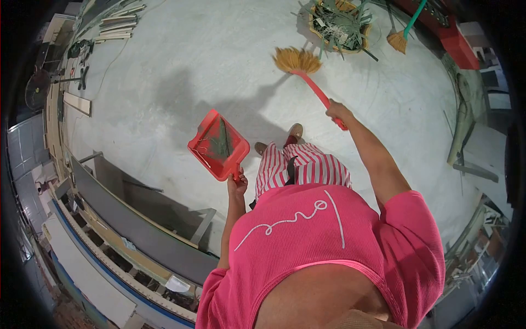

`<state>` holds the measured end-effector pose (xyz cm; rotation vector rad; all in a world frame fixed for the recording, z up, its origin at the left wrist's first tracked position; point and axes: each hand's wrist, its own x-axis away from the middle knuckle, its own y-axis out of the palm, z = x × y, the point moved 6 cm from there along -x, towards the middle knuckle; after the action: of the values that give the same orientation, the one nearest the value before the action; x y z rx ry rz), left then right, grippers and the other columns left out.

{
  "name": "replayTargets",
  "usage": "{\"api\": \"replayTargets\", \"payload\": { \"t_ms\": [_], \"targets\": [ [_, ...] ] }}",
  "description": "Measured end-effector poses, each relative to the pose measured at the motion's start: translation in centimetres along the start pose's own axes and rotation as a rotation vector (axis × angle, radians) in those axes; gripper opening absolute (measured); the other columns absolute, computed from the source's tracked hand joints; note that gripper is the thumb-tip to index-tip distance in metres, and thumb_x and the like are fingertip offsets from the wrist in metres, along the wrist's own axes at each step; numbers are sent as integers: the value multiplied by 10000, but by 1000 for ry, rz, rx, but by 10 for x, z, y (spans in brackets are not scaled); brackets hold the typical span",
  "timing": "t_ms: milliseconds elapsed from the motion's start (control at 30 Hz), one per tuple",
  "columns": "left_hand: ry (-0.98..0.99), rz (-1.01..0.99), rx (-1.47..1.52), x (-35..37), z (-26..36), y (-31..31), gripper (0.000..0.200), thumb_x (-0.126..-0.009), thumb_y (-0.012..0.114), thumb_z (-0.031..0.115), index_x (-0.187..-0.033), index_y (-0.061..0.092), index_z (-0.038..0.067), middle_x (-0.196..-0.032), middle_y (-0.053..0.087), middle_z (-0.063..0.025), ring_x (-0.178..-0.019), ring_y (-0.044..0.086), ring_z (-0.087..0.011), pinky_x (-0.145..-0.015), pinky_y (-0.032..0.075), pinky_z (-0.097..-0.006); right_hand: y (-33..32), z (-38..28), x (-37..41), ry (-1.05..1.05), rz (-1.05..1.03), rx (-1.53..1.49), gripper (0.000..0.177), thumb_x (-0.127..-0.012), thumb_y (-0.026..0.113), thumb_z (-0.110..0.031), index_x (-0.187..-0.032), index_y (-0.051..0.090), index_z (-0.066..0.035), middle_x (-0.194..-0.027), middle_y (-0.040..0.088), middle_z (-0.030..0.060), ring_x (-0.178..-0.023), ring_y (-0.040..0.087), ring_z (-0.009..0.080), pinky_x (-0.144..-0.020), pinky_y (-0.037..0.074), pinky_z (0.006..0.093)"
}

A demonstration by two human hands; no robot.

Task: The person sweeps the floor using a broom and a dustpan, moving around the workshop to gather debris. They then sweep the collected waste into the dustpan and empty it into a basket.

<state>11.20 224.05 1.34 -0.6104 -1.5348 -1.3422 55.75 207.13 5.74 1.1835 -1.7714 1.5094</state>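
Observation:
My left hand is closed around the handle of a red dustpan, held out in front of me to the left. Dark green scraps and dust lie in its pan. On the right, my right hand grips the red handle of a broom. The broom's straw bristles spread out ahead of me, near a round basket heaped with green strips and pale scraps.
A second broom with a green handle is at the upper right, by a red machine. Stacked slats lie at the upper left, and a fan stands below them. A long workbench runs along my left.

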Motion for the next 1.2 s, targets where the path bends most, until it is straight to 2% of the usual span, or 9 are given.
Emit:
{"api": "replayTargets", "payload": {
  "t_ms": [333,433,600,733,833,900,933,1033,1200],
  "targets": [
    [-62,46,2,-15,0,-7,359,-800,283,332,-1000,440,79,-776,552,-61,-510,464,-105,-455,376,-216,35,60,114,-15,-118,-79,504,-631,422,-87,-1119,301,-61,-581,512,129,-440,504,203,-382,410,322],
    [-74,-15,-64,-17,7,2,359,-801,282,337,-1001,441,85,-773,553,-58,-506,465,-104,-451,379,-214,40,76,150,-31,-142,-219,521,-641,440,-96,-1139,289,-71,-541,472,90,-405,463,171,-363,388,298],
    [-64,-46,-95,-17,20,17,338,-790,322,308,-1011,435,78,-782,548,-61,-513,470,-105,-460,390,-209,43,93,226,57,-89,-743,530,-689,475,-152,-1165,259,-70,-512,387,4,-387,382,92,-350,350,232],
    [-74,-120,-117,-17,28,31,331,-766,380,276,-1022,428,72,-807,540,-77,-529,477,-113,-476,400,-212,59,111,233,94,-50,-959,467,-707,479,-174,-1119,288,-65,-524,382,-9,-395,375,71,-352,347,213],
    [-42,-101,-142,-17,31,36,330,-767,384,281,-1016,434,71,-814,538,-83,-531,475,-118,-478,400,-213,69,119,217,56,-62,-1140,284,-730,465,-197,-969,352,-90,-536,385,-14,-390,371,54,-341,341,194],
    [-49,-88,-161,-14,32,40,346,-788,326,307,-1014,432,67,-804,543,-80,-522,470,-114,-463,392,-215,91,142,186,289,-146,-1468,171,-749,455,-238,-813,341,-128,-514,380,-32,-381,371,43,-315,320,180],
    [-60,-75,-171,-13,31,41,375,-810,268,333,-1012,429,63,-793,548,-76,-513,465,-110,-448,384,-218,96,139,182,326,-335,-1557,152,-769,435,-247,-777,327,-140,-487,368,-51,-371,370,39,-294,302,173],
    [-52,-32,-191,-11,32,39,362,-810,271,320,-1001,432,58,-793,549,-84,-509,462,-112,-449,384,-219,101,120,170,147,-411,-1478,129,-782,414,-234,-799,333,-134,-464,350,-65,-366,365,37,-293,310,174],
    [-104,-34,-228,-11,34,34,351,-810,271,310,-994,438,61,-788,549,-83,-509,460,-113,-449,384,-218,112,81,142,188,-519,-1824,109,-791,423,-154,-820,328,-109,-491,352,-34,-381,361,42,-309,318,159]
  ]
}}
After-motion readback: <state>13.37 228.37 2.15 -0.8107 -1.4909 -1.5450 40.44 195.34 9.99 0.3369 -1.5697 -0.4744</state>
